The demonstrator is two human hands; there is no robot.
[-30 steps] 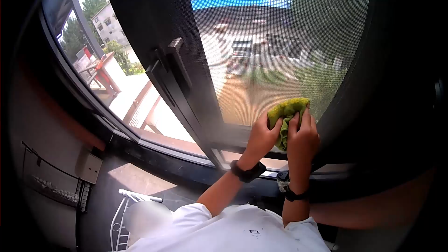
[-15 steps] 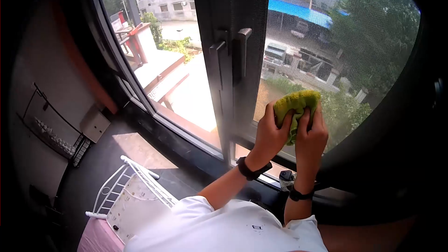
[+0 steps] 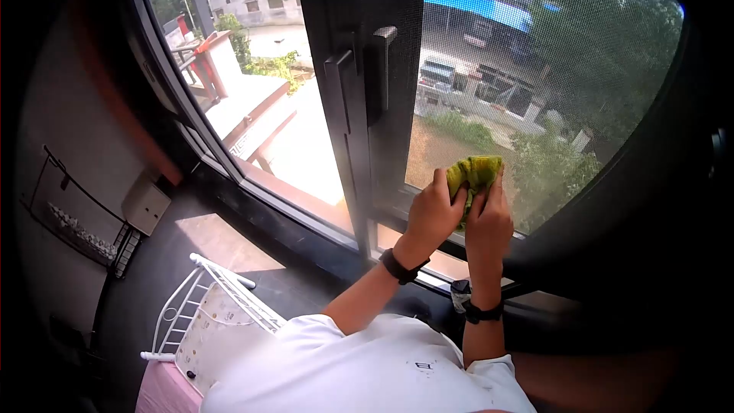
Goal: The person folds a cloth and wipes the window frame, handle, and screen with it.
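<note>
A bunched yellow-green cloth (image 3: 475,173) is held up between both hands, in front of the window's mesh screen (image 3: 535,107). My left hand (image 3: 430,214) is closed on the cloth's left part, thumb pressed into the folds. On its right part my right hand (image 3: 490,218) is closed too, fingers bent around the edge. The thumbs lie close together at the middle of the cloth. A black band circles each wrist. Whether the cloth touches the screen I cannot tell.
Two dark handles (image 3: 384,65) sit on the window frame (image 3: 325,0) left of the hands. Below stands a small dark object (image 3: 460,291) near the sill. A white metal bed frame (image 3: 229,294) with pink bedding (image 3: 164,390) is at lower left. A rack (image 3: 80,214) hangs by the far wall.
Both hands and the cloth have shifted slightly left and down in view. The cloth looks more tightly bunched, its top narrower. The whole view has shifted a little too.
</note>
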